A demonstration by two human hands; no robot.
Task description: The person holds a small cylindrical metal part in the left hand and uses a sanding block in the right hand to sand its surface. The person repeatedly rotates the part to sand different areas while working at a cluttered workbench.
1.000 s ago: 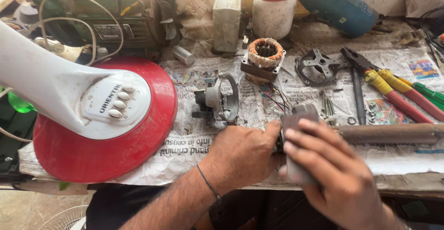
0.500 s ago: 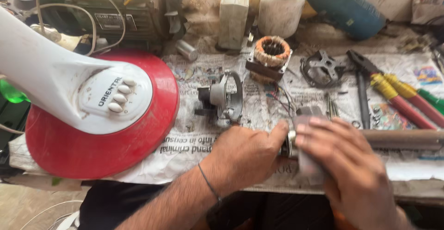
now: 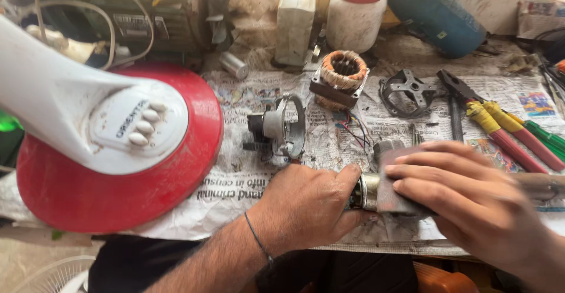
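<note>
My left hand is closed around the end of a small metal rotor that lies across the newspaper at the bench's near edge. My right hand lies flat on a dark brownish abrasive sheet and presses it onto the rotor; this hand is blurred. A dull metal rod runs on to the right from under that hand. The rotor's middle is hidden by the sheet and my fingers.
A fan's red round base and white stem fill the left. Behind my hands are a motor end housing, a copper-wound stator, a metal bracket, pliers, a green screwdriver, a red-lidded white jar and a blue cylinder.
My right hand has slid the abrasive sheet a little to the right along the rotor. My left hand keeps the same grip. The view has shifted slightly.
</note>
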